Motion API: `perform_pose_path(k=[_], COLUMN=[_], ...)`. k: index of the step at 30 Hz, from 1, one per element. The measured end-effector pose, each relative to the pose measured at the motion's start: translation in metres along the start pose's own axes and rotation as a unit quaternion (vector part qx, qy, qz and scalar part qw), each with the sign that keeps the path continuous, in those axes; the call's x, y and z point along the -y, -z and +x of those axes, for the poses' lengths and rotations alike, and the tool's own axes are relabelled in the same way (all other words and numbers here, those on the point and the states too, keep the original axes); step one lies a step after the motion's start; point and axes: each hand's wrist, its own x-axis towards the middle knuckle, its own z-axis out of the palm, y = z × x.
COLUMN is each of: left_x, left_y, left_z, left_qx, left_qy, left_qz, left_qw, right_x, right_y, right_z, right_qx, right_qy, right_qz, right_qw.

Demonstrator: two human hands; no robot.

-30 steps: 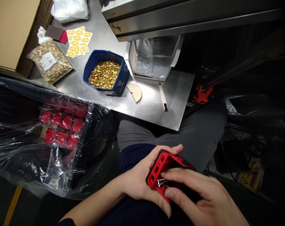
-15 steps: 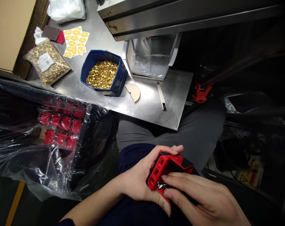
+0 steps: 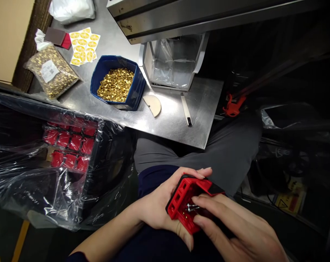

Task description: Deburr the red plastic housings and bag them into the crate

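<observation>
Low in the head view, over my lap, my left hand (image 3: 161,205) is wrapped around a red plastic housing (image 3: 182,198) with black trim. My right hand (image 3: 233,231) rests on the housing's open side, its fingertips pinched at small shiny metal parts (image 3: 191,208) inside the cavity. What the fingertips hold is too small to name. A blue bin (image 3: 98,78) full of small gold metal pieces (image 3: 116,83) stands on the steel table (image 3: 178,123) ahead.
A black crate lined with clear plastic (image 3: 45,160) at my left holds several red housings (image 3: 69,145). On the table: a bag of gold pieces (image 3: 52,71), a yellow sticker sheet (image 3: 83,45), a half-round disc (image 3: 153,104), a slim tool (image 3: 186,113), a clear-walled machine guard (image 3: 173,63). A red clamp (image 3: 233,107) hangs right.
The housing has tilted slightly in my left hand, showing more of its cavity. My right fingertips have shifted a little over the metal parts inside. The view has drifted, moving the table leftward.
</observation>
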Motion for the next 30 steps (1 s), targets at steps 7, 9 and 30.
perform_pose_path(k=[7,9,30], left_x=[0.002,0.001,-0.009], left_y=[0.002,0.002,-0.001], left_z=[0.0,0.0,0.001], left_qx=[-0.004,-0.004,-0.07], left_qy=[-0.007,-0.011,-0.176], left_qz=[0.012,0.021,0.375], left_qw=[1.0,1.0,0.908], right_x=[0.001,0.004,-0.022], right_y=[0.003,0.004,0.015], right_z=[0.003,0.004,-0.004], right_qx=[-0.003,-0.019,0.081], right_qy=[0.052,0.088,0.005], right_qz=[-0.022,-0.038,0.112], right_qw=[0.998,0.995,0.99])
